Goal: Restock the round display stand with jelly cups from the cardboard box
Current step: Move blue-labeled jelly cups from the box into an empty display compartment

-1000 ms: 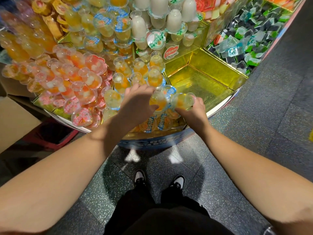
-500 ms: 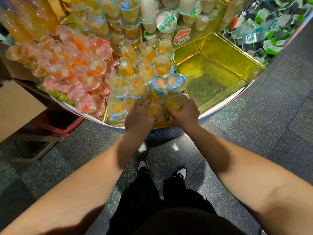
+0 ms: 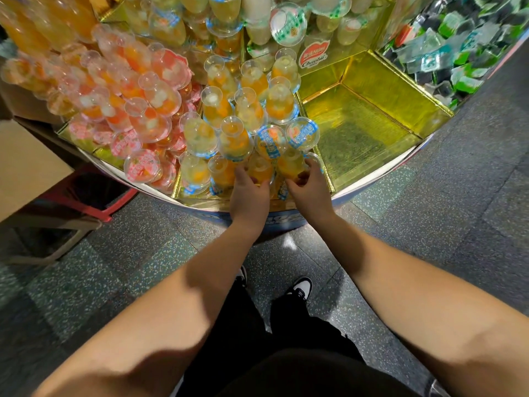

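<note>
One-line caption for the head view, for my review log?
Both hands, left hand and right hand, set orange jelly cups into the display stand beside an empty gold compartment.

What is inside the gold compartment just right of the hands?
The gold compartment shows only its shiny foil floor and walls; no cups lie in it. Its near left corner is hidden behind the right hand.
</note>
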`<act>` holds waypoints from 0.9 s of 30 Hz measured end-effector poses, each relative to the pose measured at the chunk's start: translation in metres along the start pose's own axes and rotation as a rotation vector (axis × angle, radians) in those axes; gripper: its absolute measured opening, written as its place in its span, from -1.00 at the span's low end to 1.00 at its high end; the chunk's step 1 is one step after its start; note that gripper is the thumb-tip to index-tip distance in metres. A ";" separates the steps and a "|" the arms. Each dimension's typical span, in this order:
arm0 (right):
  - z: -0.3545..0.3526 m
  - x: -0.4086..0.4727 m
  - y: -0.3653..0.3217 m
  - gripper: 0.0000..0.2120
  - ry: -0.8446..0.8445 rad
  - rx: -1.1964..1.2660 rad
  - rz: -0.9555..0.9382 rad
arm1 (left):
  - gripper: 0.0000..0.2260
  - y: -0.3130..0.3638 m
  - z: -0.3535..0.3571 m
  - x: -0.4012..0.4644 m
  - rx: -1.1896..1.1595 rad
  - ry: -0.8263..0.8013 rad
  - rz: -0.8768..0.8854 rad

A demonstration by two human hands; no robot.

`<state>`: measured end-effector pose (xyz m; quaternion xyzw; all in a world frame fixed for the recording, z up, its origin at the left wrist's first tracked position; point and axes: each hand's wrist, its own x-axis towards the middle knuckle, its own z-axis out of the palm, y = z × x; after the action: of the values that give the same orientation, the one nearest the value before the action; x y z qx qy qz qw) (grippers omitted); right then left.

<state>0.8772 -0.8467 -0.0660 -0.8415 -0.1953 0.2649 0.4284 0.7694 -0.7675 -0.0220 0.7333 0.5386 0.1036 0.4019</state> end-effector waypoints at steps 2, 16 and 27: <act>-0.003 -0.003 0.001 -0.45 -0.018 0.017 -0.001 | -0.73 0.000 0.003 -0.001 -0.082 0.004 -0.094; -0.020 -0.004 -0.003 -0.32 -0.246 -0.048 0.045 | -0.87 -0.007 0.009 0.015 -0.228 0.035 -0.207; -0.028 -0.008 -0.018 -0.41 -0.309 -0.070 0.039 | -0.82 -0.004 0.016 0.019 -0.252 0.072 -0.256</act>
<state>0.8866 -0.8583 -0.0356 -0.8086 -0.2518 0.3926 0.3586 0.7839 -0.7584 -0.0406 0.5986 0.6244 0.1444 0.4807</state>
